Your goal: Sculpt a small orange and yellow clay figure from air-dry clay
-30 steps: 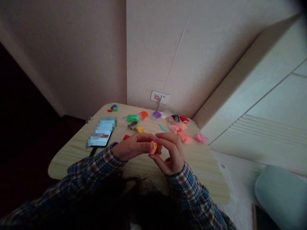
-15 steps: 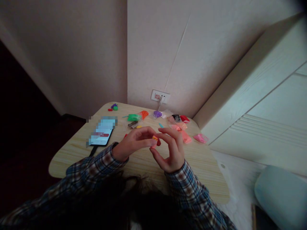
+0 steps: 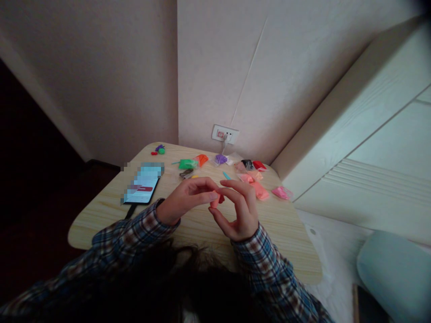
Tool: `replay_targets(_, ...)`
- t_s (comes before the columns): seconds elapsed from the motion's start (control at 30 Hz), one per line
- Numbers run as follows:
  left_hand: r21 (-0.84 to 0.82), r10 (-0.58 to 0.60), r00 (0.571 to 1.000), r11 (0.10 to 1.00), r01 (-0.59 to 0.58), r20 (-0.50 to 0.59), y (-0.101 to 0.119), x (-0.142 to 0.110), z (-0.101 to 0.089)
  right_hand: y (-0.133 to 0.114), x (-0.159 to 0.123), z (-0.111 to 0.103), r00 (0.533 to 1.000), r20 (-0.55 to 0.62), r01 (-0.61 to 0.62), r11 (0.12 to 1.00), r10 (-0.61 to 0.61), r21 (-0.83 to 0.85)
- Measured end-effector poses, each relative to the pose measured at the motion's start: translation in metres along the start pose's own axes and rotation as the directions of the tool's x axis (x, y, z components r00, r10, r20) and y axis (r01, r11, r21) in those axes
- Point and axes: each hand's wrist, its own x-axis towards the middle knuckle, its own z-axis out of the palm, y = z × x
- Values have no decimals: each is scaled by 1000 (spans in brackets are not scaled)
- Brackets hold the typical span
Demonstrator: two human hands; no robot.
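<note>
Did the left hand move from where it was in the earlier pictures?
Yes, a little: the left hand is higher in the picture, now covering more of the yellow piece on the table.

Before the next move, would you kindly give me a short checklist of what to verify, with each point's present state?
1. Pink clay piece held by the left hand: ok, thumb against it.
2. Right hand at the piece: ok, thumb at its lower end.
3. Far side of the piece: cannot tell, hidden from the camera.
4. Phone screen lit: ok.
5. Blue tool fully in sight: not ok, partly hidden behind the right hand.
6. Yellow clay fully in sight: not ok, mostly hidden behind the left hand.
</note>
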Motion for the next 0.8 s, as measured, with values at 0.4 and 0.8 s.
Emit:
replay_targets(0.4,-48,-29,999,998,31,27,-3,-1,-2,-1,1,-2,999,-38,-15,1000,15,7)
replay_targets(0.8,-105,-114,993,988,115,14,-6,-1,-2,0,1,-4,998,-44,-32,999,34,27)
